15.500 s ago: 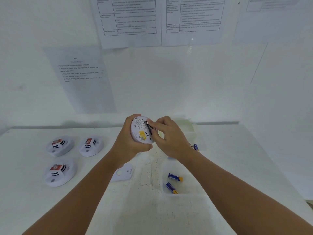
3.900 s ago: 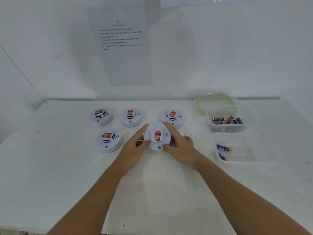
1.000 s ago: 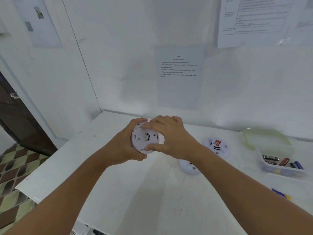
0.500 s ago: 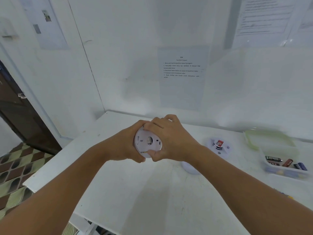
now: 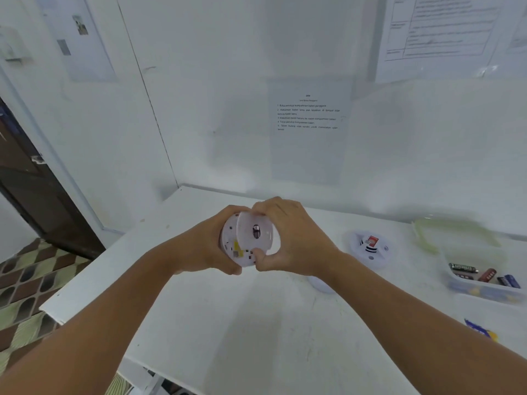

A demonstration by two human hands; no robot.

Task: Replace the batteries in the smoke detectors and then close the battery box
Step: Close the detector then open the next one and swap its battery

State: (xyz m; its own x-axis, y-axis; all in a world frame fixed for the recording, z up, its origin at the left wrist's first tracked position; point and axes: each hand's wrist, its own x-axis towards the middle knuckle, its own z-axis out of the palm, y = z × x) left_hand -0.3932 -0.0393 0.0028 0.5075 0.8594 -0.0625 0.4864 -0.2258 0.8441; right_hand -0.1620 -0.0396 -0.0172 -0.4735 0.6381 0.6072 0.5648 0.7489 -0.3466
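Left hand (image 5: 205,249): fingers curled round smoke detector (image 5: 232,246), held above table (image 5: 256,323).
Right hand (image 5: 288,238): grips round back cover (image 5: 256,233), partly lifted off detector.

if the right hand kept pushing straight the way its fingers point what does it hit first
The right hand points leftward, fingers curled round the round back cover. Going straight on, it would press that cover into the smoke detector, then meet the left hand behind. Depth is unclear.
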